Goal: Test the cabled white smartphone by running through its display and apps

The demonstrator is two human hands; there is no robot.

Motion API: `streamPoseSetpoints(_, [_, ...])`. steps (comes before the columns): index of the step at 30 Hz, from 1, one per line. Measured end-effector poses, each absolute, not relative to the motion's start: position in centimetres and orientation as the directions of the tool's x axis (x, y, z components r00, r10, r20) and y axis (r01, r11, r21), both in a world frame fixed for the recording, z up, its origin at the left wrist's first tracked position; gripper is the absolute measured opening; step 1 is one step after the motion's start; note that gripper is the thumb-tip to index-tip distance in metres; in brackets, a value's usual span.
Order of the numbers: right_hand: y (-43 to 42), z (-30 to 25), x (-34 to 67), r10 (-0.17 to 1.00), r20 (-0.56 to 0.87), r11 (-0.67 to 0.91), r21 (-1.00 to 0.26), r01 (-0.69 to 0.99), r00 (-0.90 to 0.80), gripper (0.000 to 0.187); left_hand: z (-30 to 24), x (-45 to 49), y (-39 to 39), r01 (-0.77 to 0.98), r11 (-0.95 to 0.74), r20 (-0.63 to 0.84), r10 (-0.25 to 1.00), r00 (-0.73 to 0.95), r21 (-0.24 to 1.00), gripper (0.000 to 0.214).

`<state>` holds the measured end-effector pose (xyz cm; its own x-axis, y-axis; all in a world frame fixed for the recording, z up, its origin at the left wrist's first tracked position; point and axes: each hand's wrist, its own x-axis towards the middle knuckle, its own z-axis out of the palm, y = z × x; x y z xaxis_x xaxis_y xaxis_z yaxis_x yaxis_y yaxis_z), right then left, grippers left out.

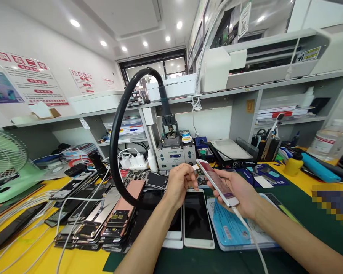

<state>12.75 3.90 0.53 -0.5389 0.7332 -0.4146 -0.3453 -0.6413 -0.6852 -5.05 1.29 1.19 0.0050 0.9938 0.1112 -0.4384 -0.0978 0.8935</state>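
Observation:
My right hand (240, 194) grips a white phone (215, 182) with a reddish lit screen, held tilted above the bench. A white cable (250, 236) is plugged into its near end and trails toward me. My left hand (179, 182) is closed beside the phone's far end, fingertips pinched at its top corner; what they pinch is too small to make out. Under the hands lie a white phone with a dark screen (197, 219) and another white phone (173, 232) to its left.
A stack of phone screens and back panels (103, 217) covers the yellow table at left. A black hose (117, 129) arcs to a hot-air station (174, 152). A green fan (5, 163) stands far left. A blue-printed pad (231, 224) lies on the green mat (303, 205).

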Motion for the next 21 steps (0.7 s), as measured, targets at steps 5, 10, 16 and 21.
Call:
streamPoseSetpoints(5, [3.88, 0.73, 12.70, 0.736, -0.411, -0.638, -0.688, -0.346, -0.538, 0.023, 1.18, -5.05, 1.27, -0.447, -0.097, 0.111, 0.994, 0.004, 0.889, 0.010])
streamPoseSetpoints(10, [3.84, 0.69, 12.72, 0.733, -0.387, -0.635, -0.684, -0.359, -0.559, 0.024, 1.13, -5.01, 1.34, -0.454, -0.097, 0.113, 0.994, 0.007, 0.886, 0.010])
streamPoseSetpoints(16, [3.82, 0.53, 12.77, 0.729, -0.387, -0.638, -0.683, -0.356, -0.564, 0.027, 1.14, -5.00, 1.29, -0.455, -0.092, 0.107, 0.994, 0.008, 0.886, 0.011])
streamPoseSetpoints(21, [3.83, 0.42, 12.84, 0.723, -0.366, -0.635, -0.686, -0.354, -0.586, 0.029, 1.18, -5.04, 1.30, -0.453, -0.094, 0.111, 0.994, 0.013, 0.886, 0.011])
